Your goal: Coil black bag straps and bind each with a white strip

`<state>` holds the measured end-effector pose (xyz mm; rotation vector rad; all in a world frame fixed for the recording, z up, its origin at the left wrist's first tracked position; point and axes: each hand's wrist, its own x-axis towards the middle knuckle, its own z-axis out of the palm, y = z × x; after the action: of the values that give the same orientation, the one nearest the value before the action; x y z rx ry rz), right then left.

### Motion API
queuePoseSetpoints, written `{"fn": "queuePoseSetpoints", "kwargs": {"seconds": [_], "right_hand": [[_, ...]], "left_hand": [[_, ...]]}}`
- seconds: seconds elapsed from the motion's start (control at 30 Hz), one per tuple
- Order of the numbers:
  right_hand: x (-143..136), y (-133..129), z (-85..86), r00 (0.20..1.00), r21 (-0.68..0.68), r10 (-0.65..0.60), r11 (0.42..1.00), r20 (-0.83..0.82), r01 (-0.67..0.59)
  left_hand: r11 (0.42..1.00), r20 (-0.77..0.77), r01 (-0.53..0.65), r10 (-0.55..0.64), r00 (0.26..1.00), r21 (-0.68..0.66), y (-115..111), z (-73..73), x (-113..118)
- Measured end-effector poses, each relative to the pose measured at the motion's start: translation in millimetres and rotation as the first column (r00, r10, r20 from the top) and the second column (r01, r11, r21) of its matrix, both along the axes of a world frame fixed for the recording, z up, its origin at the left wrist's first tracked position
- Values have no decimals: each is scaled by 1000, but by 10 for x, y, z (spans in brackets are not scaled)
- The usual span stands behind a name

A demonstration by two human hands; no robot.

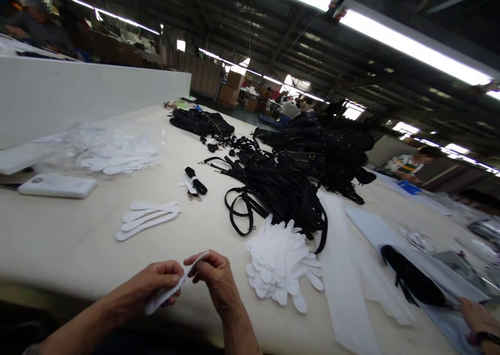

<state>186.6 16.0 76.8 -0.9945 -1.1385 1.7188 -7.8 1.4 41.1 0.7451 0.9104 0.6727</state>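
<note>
At the table's front edge, my left hand (159,282) grips the lower part of a white strip with a notched edge and rounded end (158,300). My right hand (214,274) pinches its upper end between thumb and fingers, and the strip bends there. Just beyond my left hand lie several similar strips (146,224), side by side. Right of my right hand spreads a heap of white rounded strips (275,261). Farther off sits a folded black strap bundle (196,180) with a white band around it and metal clips.
Black straps (281,188) pile up mid-table, with black bags (316,141) behind. At left are a plastic bag of white strips (125,151) and a white phone-like slab (57,185). A co-worker's hand (480,318) rests near a black pouch (414,277) at right.
</note>
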Motion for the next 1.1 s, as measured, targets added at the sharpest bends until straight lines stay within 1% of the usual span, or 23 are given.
{"fn": "queuePoseSetpoints", "kwargs": {"seconds": [0.07, 0.1, 0.17, 0.27, 0.33, 0.4, 0.5, 0.57, 0.63, 0.73, 0.8, 0.97, 1.1], "right_hand": [[-10, 8, -14, 996, 13, -74, 997, 56, 74], [-20, 16, -27, 989, 21, -127, 992, 75, 126], [-46, 30, -54, 967, 48, -231, 973, 109, 227], [-84, 27, -66, 934, 102, -321, 946, 158, 308], [-93, 13, -50, 927, 122, -332, 941, 172, 315], [-83, 4, -19, 939, 124, -302, 951, 167, 283], [-50, 7, 28, 967, 101, -204, 977, 154, 189], [-41, 13, 41, 970, 93, -185, 981, 157, 172], [-50, 17, 33, 961, 96, -222, 973, 162, 209], [-82, 18, -4, 938, 108, -302, 952, 172, 287], [-99, 19, -25, 922, 125, -337, 940, 188, 318], [-113, 14, -33, 891, 180, -385, 920, 239, 349], [-128, -8, -31, 896, 168, -385, 920, 221, 354]], "left_hand": [[994, -57, 21, -14, 998, 111, 1, 59, 32], [981, -104, 31, -11, 994, 190, 11, 102, 48], [941, -209, 90, -21, 978, 328, 34, 192, 78], [893, -320, 152, -9, 947, 423, 44, 263, 124], [889, -366, 140, 33, 930, 435, 34, 253, 147], [899, -370, 112, 59, 927, 423, 22, 222, 154], [930, -324, 86, 38, 945, 358, 9, 189, 137], [942, -308, 86, 20, 951, 325, 4, 181, 125], [946, -303, 77, 23, 953, 314, -1, 176, 127], [945, -295, 35, 66, 953, 326, -10, 164, 154], [940, -294, 11, 96, 951, 342, -17, 155, 175], [922, -257, -29, 138, 956, 386, -32, 167, 209], [915, -316, -64, 202, 927, 398, -38, 256, 210]]}}
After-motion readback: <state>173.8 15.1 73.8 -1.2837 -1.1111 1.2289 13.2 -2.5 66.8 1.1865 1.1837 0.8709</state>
